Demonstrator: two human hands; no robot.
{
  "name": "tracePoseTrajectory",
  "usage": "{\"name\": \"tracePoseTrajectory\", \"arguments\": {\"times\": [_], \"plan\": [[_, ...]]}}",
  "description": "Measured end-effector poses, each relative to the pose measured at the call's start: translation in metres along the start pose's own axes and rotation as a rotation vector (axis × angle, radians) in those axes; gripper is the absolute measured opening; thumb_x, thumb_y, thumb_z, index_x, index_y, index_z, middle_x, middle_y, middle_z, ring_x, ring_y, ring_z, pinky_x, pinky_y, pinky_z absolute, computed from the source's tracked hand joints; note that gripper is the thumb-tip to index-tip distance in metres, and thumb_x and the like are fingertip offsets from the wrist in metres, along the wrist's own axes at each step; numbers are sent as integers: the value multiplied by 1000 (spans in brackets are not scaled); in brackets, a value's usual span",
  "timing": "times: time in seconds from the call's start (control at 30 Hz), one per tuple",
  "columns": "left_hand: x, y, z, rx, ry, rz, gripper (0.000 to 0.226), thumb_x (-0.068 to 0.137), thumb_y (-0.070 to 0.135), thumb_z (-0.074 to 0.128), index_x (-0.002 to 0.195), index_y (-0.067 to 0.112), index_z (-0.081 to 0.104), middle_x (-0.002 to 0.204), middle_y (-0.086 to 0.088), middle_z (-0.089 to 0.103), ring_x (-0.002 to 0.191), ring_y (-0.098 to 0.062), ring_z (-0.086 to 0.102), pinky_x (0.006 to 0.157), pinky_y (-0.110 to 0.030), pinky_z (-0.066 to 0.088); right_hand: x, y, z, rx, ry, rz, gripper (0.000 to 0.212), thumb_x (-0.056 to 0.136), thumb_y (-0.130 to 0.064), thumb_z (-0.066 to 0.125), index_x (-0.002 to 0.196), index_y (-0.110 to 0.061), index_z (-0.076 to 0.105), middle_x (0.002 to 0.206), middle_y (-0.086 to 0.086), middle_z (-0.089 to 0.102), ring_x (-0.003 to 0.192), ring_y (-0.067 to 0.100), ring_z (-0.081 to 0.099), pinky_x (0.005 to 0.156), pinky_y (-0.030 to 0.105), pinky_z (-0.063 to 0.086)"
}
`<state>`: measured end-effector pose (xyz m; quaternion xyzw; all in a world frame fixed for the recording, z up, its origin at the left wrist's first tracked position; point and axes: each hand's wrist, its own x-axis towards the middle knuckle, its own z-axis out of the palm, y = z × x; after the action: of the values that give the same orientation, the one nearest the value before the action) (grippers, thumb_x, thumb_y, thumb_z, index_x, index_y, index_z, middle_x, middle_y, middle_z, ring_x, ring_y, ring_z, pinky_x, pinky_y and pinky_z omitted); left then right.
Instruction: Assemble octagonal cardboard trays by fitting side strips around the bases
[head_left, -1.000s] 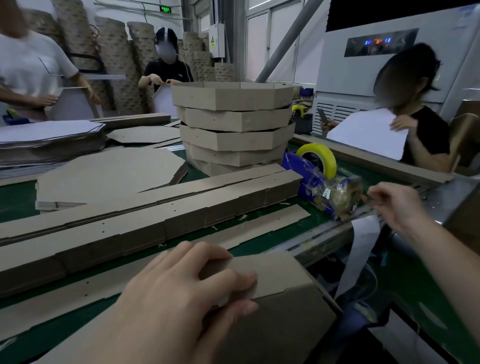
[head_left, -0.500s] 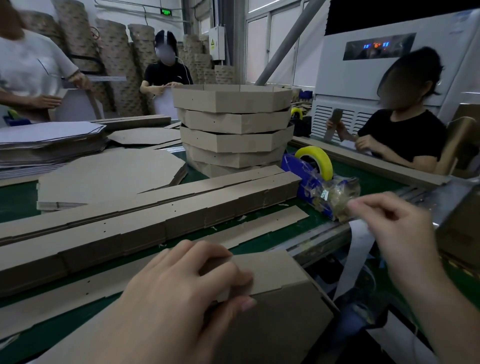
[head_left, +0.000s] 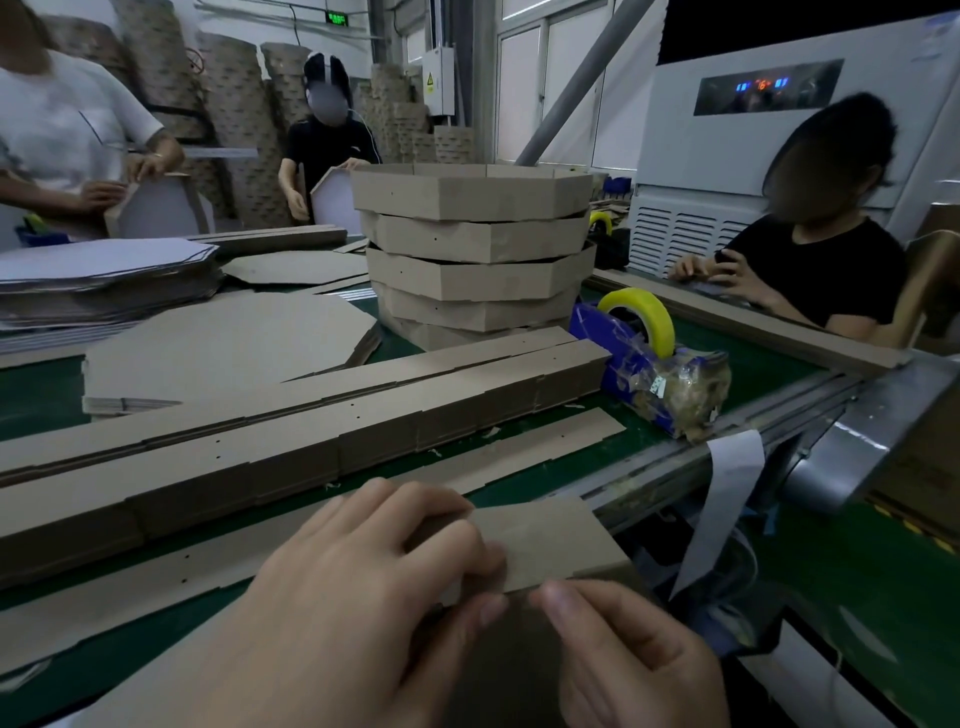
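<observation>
At the near edge of the table I hold a half-built cardboard tray (head_left: 550, 540), its side strip bent around the base. My left hand (head_left: 353, 587) grips it from above, fingers curled over the strip and thumb on the near face. My right hand (head_left: 639, 670) is right beside it, thumb pressed on the tray's near edge; its fingers are hidden underneath. Flat side strips (head_left: 311, 441) lie stacked across the table, with one loose strip (head_left: 545, 441) in front. Octagonal bases (head_left: 223, 343) lie behind them. Finished trays (head_left: 478, 260) stand stacked further back.
A blue tape dispenser (head_left: 649, 364) with a yellow roll sits at the right of the green table (head_left: 737, 374). A white paper strip (head_left: 727, 483) hangs off the metal table edge (head_left: 857, 436). A sheet pile (head_left: 104, 280) lies far left. Three other people work around the table.
My right hand left the tape dispenser and came down and left to the tray, beside my left hand. The left hand has kept its hold on the tray.
</observation>
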<state>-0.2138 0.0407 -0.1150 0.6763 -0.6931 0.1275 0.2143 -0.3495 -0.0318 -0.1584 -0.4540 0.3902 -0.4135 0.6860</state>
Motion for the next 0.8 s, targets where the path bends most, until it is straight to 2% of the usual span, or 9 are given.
{"name": "tracePoseTrajectory", "arguments": {"times": [0.2,0.33,0.37,0.43,0.47,0.5,0.6,0.7,0.8], "plan": [[2,2,-2,11,-45,-1,24,82,52,45,80,38,65,98,15,64,82,-7,63,63,-18,44,0,0,4,8,74,58,17,66,-2,77,50,1,70,30,7,40,24,10,31,31,17,26],[6,3,-2,-51,-73,-42,22,84,49,46,79,37,64,97,15,64,85,-8,62,63,-22,49,-2,-5,5,37,32,116,22,46,-16,74,45,5,66,29,7,35,23,10,26,31,15,20],[13,3,-4,-112,-130,-145,17,86,44,49,77,36,61,93,14,63,90,-8,62,66,-24,51,-1,-4,3,38,10,127,23,43,-18,72,44,4,65,30,7,34,23,10,25,31,15,19],[-4,-3,5,-164,-54,-64,21,91,23,54,73,32,51,83,9,55,107,-16,60,80,-32,51,-2,-6,1,15,-37,158,24,42,-20,72,44,3,65,30,7,33,23,10,25,31,15,18],[-1,-3,8,-187,-61,-72,19,91,21,54,75,31,51,83,8,55,106,-17,60,79,-32,50,-3,-8,3,11,-47,178,23,44,-19,73,44,3,66,30,7,34,23,9,26,30,14,19],[5,-5,7,-148,-173,-58,9,89,29,51,83,35,55,87,9,58,96,-14,61,71,-28,50,-2,-7,1,-1,-62,186,23,48,-17,74,45,4,66,30,7,34,23,9,27,29,14,20],[-3,1,-6,-39,-139,-12,26,85,46,42,103,52,60,98,8,62,79,-11,60,60,-22,45,0,-6,-5,-78,-138,165,28,46,-27,72,52,0,72,32,7,37,25,10,31,32,16,25],[-3,0,-8,-34,-164,-66,31,86,50,41,107,54,65,97,9,63,78,-10,61,59,-23,48,4,-7,-10,-139,-249,169,32,43,-31,71,62,-6,77,35,8,37,29,11,32,35,17,25],[2,2,-3,-3,-27,-60,30,85,55,39,96,54,68,90,14,63,75,-6,62,60,-22,48,8,-6,-11,-159,-317,184,36,41,-32,72,67,-7,78,36,8,37,31,12,33,36,18,25]]}}
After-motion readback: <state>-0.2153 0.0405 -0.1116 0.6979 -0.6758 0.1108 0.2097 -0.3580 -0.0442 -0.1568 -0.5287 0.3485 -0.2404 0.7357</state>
